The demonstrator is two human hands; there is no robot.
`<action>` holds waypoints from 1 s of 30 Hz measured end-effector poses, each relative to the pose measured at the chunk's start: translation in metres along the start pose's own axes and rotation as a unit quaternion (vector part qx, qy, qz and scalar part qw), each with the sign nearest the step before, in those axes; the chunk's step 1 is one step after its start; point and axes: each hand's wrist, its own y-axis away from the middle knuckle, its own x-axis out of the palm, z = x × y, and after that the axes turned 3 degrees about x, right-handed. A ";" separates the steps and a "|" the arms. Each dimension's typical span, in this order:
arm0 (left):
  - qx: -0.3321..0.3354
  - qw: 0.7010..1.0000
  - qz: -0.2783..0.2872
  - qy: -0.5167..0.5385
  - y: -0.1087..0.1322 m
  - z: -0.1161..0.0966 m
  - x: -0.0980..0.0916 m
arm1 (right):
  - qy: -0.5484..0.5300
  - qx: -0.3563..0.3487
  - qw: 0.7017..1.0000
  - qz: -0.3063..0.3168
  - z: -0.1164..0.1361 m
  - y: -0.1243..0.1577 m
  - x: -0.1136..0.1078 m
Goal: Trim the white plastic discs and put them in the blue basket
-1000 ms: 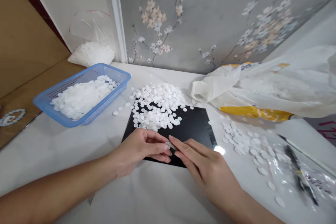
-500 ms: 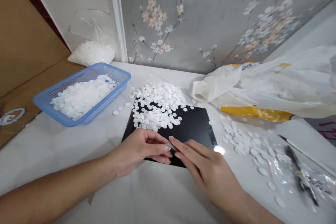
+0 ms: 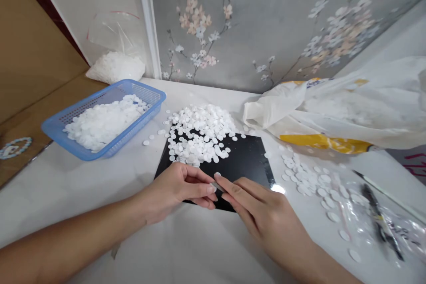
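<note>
Over the front edge of a black board (image 3: 246,155), my left hand (image 3: 186,188) and my right hand (image 3: 256,202) meet fingertip to fingertip. Both are closed in a pinch on a small thin pale piece (image 3: 218,185), seen nearly edge-on between them; the fingers cover most of it, and I cannot tell its exact shape. Just beyond my left hand, small round white discs (image 3: 199,148) lie in a loose heap on the board. A larger pile of the same discs (image 3: 206,120) spreads behind, over the board's back edge.
To the left stands a blue plastic basket (image 3: 156,100) holding white discs, with a clear bag (image 3: 116,66) of white pieces behind it. At right are a white-and-yellow plastic bag (image 3: 319,120), scattered discs (image 3: 301,175), a black pen-like tool (image 3: 381,217) and a thin stick (image 3: 392,197).
My hands keep the same pinch and place, with only a very slight shift of the fingers. Nothing else has visibly moved.
</note>
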 end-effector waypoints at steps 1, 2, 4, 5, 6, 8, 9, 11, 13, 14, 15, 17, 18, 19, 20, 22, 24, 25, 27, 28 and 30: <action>0.001 1.000 0.002 -0.002 0.000 0.000 0.000 | 0.003 -0.004 1.000 0.000 0.000 0.000 -0.001; 0.002 1.000 0.003 -0.003 0.000 0.000 -0.001 | 0.005 -0.008 1.000 0.001 0.000 -0.001 -0.001; 0.001 1.000 0.007 -0.004 0.000 0.001 -0.001 | 0.007 -0.008 1.000 0.000 -0.001 -0.001 -0.001; 0.001 1.000 0.009 -0.004 0.000 0.001 -0.002 | 0.006 0.000 1.000 -0.001 -0.002 -0.001 -0.001; -0.001 1.000 0.012 -0.005 0.000 0.001 -0.002 | 0.001 0.011 1.000 -0.002 -0.002 0.000 -0.001; -0.001 1.000 0.014 -0.006 0.000 0.000 -0.002 | -0.013 0.036 0.999 -0.007 -0.002 0.001 -0.001; -0.001 1.000 0.014 -0.006 -0.001 0.000 -0.003 | -0.022 0.046 0.999 -0.008 -0.002 0.002 -0.001; 0.000 1.000 0.013 -0.005 -0.001 0.000 -0.003 | -0.039 0.052 0.998 -0.002 0.000 0.002 -0.001; 0.000 1.000 0.012 -0.007 -0.002 0.000 -0.003 | -0.048 0.055 0.997 0.007 0.001 0.002 -0.003; 0.003 1.000 0.012 -0.013 -0.002 0.000 -0.003 | -0.049 0.061 0.997 0.012 0.000 0.001 -0.005; 0.006 1.000 0.011 -0.023 -0.002 0.000 -0.003 | -0.046 0.073 0.996 0.013 -0.001 0.000 -0.007; 0.016 0.999 0.003 -0.045 -0.002 0.000 -0.003 | -0.024 0.120 0.992 0.011 -0.008 -0.002 -0.012; 0.020 0.998 -0.004 -0.054 -0.002 -0.001 -0.003 | -0.009 0.152 0.988 0.009 -0.013 -0.003 -0.013; 0.023 0.998 -0.012 -0.060 -0.003 -0.001 -0.002 | 0.004 0.188 0.982 0.008 -0.018 -0.004 -0.014; 0.026 0.998 -0.020 -0.063 -0.003 -0.002 -0.002 | 0.009 0.223 0.975 0.009 -0.023 -0.006 -0.013; 0.034 0.997 -0.034 -0.058 -0.004 -0.003 -0.001 | -0.008 0.267 0.964 0.021 -0.032 -0.008 -0.007; 0.042 0.998 -0.037 -0.042 -0.005 -0.003 -0.001 | -0.049 0.259 0.964 0.036 -0.036 -0.012 0.002; 0.044 0.998 -0.037 -0.031 -0.006 -0.003 -0.001 | -0.066 0.244 0.967 0.042 -0.036 -0.014 0.007; 0.048 0.998 -0.037 -0.009 -0.007 -0.002 -0.002 | -0.084 0.218 0.971 0.053 -0.032 -0.018 0.016; 0.050 0.998 -0.037 0.000 -0.007 -0.002 -0.002 | -0.089 0.211 0.972 0.057 -0.030 -0.021 0.019; 0.047 0.998 -0.033 0.004 -0.007 -0.001 -0.002 | -0.104 0.204 0.972 0.060 -0.027 -0.024 0.022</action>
